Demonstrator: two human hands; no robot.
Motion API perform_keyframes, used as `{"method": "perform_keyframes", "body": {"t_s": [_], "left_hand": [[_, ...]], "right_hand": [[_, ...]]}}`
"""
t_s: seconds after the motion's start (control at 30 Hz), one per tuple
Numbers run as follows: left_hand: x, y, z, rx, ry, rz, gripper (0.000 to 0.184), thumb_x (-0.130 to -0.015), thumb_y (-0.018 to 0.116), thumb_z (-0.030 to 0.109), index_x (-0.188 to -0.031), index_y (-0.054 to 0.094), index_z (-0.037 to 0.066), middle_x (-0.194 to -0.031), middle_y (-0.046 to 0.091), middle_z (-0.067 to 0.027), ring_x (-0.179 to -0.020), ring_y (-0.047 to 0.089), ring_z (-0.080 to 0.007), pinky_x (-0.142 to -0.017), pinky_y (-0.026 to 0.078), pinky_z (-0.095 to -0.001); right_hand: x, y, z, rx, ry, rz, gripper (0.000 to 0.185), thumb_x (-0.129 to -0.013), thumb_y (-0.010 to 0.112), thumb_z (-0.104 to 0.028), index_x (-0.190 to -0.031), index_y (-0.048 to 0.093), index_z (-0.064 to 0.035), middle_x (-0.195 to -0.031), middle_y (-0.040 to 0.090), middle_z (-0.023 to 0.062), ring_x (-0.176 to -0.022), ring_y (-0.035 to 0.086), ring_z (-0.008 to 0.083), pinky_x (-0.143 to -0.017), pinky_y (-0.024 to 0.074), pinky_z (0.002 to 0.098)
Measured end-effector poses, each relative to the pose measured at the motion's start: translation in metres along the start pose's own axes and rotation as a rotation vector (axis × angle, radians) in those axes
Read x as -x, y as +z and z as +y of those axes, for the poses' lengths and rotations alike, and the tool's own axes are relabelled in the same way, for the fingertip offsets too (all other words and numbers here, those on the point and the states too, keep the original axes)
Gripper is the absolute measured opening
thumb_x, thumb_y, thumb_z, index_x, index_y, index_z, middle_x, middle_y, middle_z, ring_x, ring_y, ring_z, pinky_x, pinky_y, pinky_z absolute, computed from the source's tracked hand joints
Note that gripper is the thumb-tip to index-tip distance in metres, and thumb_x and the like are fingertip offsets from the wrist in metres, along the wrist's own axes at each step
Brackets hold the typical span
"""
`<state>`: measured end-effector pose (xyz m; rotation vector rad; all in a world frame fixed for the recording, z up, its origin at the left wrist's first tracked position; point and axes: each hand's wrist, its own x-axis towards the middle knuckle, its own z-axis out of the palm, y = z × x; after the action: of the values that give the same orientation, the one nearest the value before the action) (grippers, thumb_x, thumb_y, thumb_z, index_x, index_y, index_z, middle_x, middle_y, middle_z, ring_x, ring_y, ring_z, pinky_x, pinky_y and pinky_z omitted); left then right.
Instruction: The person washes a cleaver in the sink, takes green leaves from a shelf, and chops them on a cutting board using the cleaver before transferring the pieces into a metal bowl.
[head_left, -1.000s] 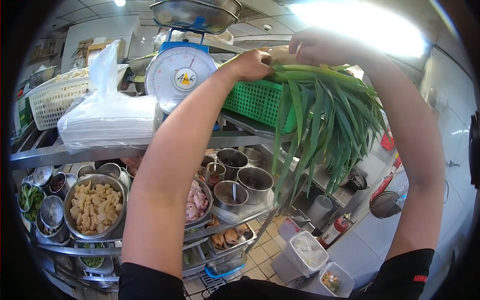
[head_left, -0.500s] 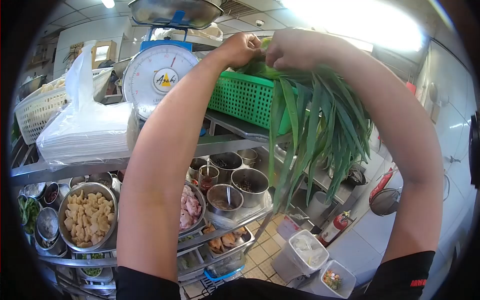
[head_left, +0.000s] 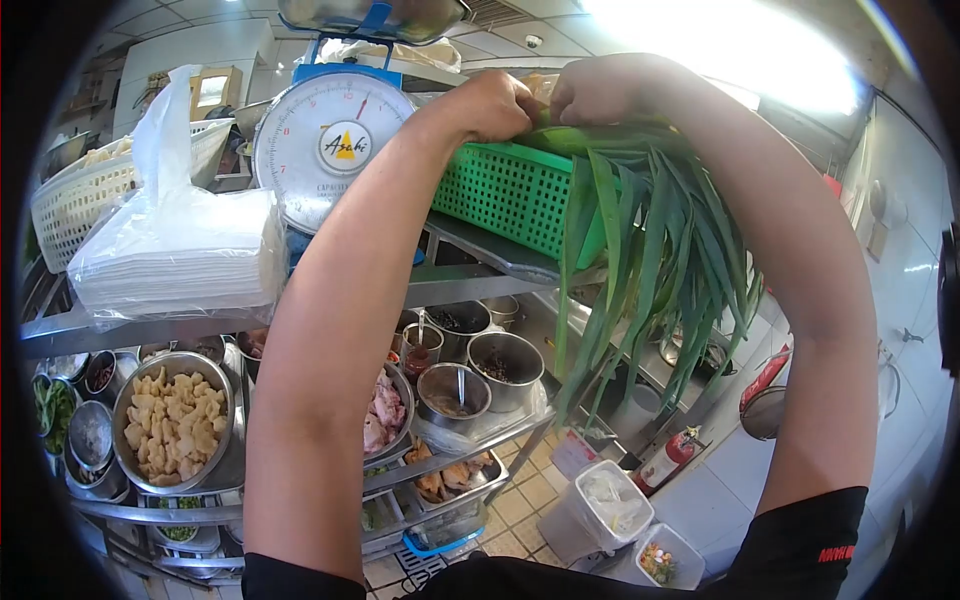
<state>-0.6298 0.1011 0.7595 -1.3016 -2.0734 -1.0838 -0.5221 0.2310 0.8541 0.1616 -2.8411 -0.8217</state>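
Long green leek leaves [head_left: 655, 215] lie across the green plastic basket [head_left: 505, 190] and hang over its right end. My left hand [head_left: 488, 105] is closed at the basket's back rim, its fingertips pinched on the leaves and partly hidden. Just to the right, my right hand [head_left: 600, 92] is also curled shut on the leek leaves, close to the left one. The exact spot gripped by each hand is hard to see. Behind them shows a brownish wrapped thing that I cannot make out.
A dial scale [head_left: 345, 145] and wrapped white bags [head_left: 180, 245] stand left of the basket. Below are a bowl of pale chunks [head_left: 175, 420], raw meat [head_left: 385, 410] and several metal pots [head_left: 505, 365]. White bins [head_left: 600, 505] and a fire extinguisher [head_left: 670, 458] stand on the floor.
Both hands have shifted slightly and the gap between them is a little wider. The hanging leaves have swung a bit right. The view has moved slightly.
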Motion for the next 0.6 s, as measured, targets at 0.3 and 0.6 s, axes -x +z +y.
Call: {"method": "perform_keyframes", "body": {"t_s": [0.3, 0.6], "left_hand": [[0.004, -0.009, -0.008, -0.020, -0.053, -0.127, 0.048, -0.078, 0.066, 0.007, -0.126, 0.067, 0.002, -0.112, 0.072, -0.0121, -0.100, 0.066, -0.0190, -0.093, 0.049, -0.0308], [0.009, -0.008, -0.018, 0.031, 0.003, 0.007, 0.032, -0.080, 0.076, 0.006, -0.111, 0.070, -0.002, -0.102, 0.073, -0.0115, -0.093, 0.067, -0.0182, -0.087, 0.051, -0.0298]], "right_hand": [[-0.005, -0.010, 0.008, -0.359, 0.037, -0.002, 0.027, -0.087, 0.066, -0.028, -0.103, 0.076, -0.0083, -0.093, 0.072, 0.0058, -0.086, 0.066, 0.0172, -0.080, 0.0509, 0.0361], [-0.019, -0.017, -0.005, -0.376, 0.085, -0.045, 0.021, -0.089, 0.071, -0.023, -0.095, 0.072, -0.0032, -0.082, 0.067, 0.0088, -0.067, 0.064, 0.0171, -0.057, 0.0514, 0.0347]]}}
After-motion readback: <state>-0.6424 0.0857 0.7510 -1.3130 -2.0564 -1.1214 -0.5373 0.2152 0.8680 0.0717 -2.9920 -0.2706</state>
